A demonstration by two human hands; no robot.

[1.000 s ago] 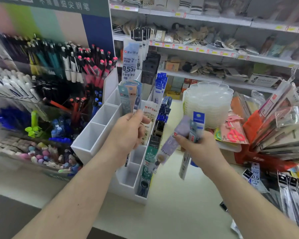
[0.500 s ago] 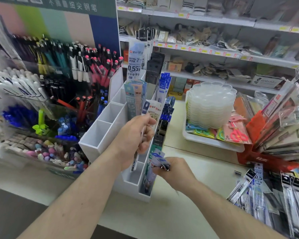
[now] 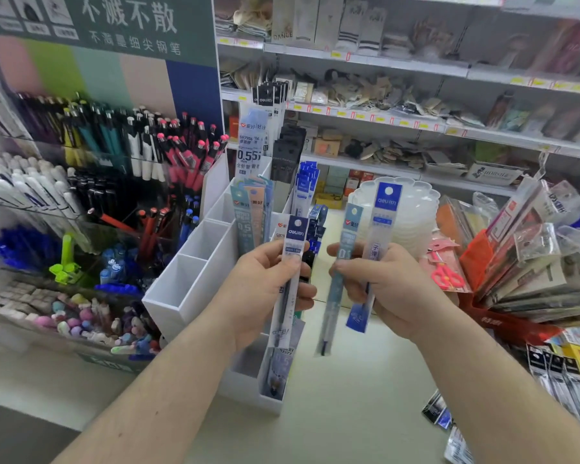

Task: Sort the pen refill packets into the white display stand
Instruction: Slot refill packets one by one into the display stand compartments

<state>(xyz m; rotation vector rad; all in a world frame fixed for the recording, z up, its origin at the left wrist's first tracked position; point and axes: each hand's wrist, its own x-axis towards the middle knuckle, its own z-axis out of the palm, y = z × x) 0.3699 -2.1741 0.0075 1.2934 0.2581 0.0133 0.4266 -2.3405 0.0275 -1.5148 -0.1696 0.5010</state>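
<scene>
The left hand [image 3: 265, 289] grips a dark-blue-topped refill packet [image 3: 290, 262] and a fan of pastel packets [image 3: 252, 212] upright before the white display stand [image 3: 195, 283]. The right hand [image 3: 385, 289] pinches a teal packet [image 3: 344, 256] and a blue-topped packet [image 3: 382, 222] above the table [image 3: 349, 413].

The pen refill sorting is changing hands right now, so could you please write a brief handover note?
Left hand: grips several refill packets, a dark-blue-topped packet in front.
Right hand: holds two, a teal packet and a blue-topped packet.
White display stand: packets already stand in its right-hand slots; the left column of compartments looks empty.
Left to do: slot the held packets, then the loose packets lying on the counter at right.
</scene>
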